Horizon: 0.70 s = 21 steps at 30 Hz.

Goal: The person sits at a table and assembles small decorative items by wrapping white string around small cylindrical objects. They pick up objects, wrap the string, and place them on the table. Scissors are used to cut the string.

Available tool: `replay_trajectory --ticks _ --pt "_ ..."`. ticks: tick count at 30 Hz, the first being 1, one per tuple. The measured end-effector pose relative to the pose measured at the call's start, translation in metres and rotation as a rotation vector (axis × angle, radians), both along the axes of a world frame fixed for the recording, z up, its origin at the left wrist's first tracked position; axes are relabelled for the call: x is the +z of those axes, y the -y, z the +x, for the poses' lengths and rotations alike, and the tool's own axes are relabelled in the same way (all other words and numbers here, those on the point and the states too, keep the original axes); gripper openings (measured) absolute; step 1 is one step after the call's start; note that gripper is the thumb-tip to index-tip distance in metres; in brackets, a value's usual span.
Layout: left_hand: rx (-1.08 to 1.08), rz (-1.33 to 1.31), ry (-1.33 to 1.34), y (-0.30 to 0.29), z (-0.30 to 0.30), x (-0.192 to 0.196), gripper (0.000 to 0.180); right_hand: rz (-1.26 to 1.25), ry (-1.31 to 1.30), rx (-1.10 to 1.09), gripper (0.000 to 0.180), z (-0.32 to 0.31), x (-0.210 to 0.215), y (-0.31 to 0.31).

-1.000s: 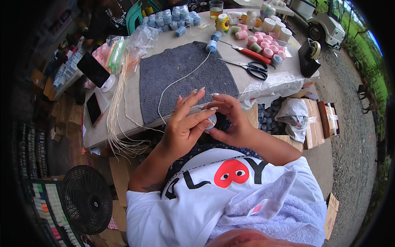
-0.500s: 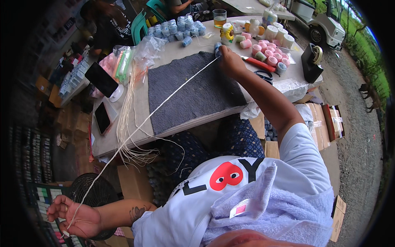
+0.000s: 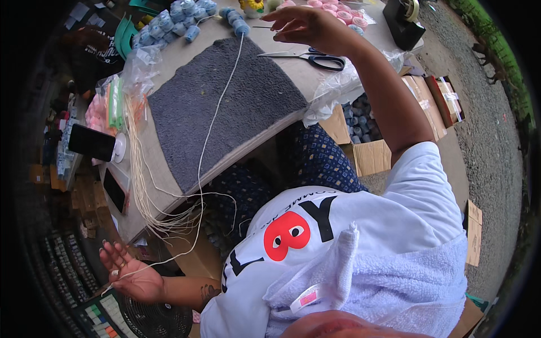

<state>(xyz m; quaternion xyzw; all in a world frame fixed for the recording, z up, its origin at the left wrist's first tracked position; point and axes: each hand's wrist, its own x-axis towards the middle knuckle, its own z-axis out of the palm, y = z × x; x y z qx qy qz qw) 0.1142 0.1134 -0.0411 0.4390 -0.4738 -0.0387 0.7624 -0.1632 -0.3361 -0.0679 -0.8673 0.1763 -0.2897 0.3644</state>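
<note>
A long white cord [image 3: 209, 135] comes out of the near end of a short row of small blue cylinders [image 3: 238, 23] on the table. It runs slack over the grey towel [image 3: 225, 101], drops past the table edge and reaches my left hand [image 3: 135, 276]. That hand is low at the left, palm up; the cord crosses its palm, its fingers are partly spread, and the cord's tip sticks out beyond the thumb. My right hand [image 3: 307, 27] hovers above the far right of the table, fingers apart and holding nothing. Below it lie dark-handled scissors [image 3: 315, 57], blades toward the towel.
A bundle of loose white cords [image 3: 138, 180] hangs over the left table edge, near a phone on a stand [image 3: 93, 142] and another phone [image 3: 115, 191]. Blue cylinders [image 3: 169, 25] and pink ones [image 3: 338, 11] stand at the back. A tape dispenser [image 3: 403, 25] is at the right.
My right hand has let go of the blue cylinders and moved right, above the scissors. The taut cord has gone slack. My left hand has come up and inward, and the view has shifted.
</note>
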Motion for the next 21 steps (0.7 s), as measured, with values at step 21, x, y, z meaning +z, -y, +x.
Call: replay_trajectory --ticks 21 --pt "0.499 0.723 0.710 0.194 -0.011 -0.124 0.023 0.814 -1.136 -0.955 0.062 -0.248 -0.467 -0.026"
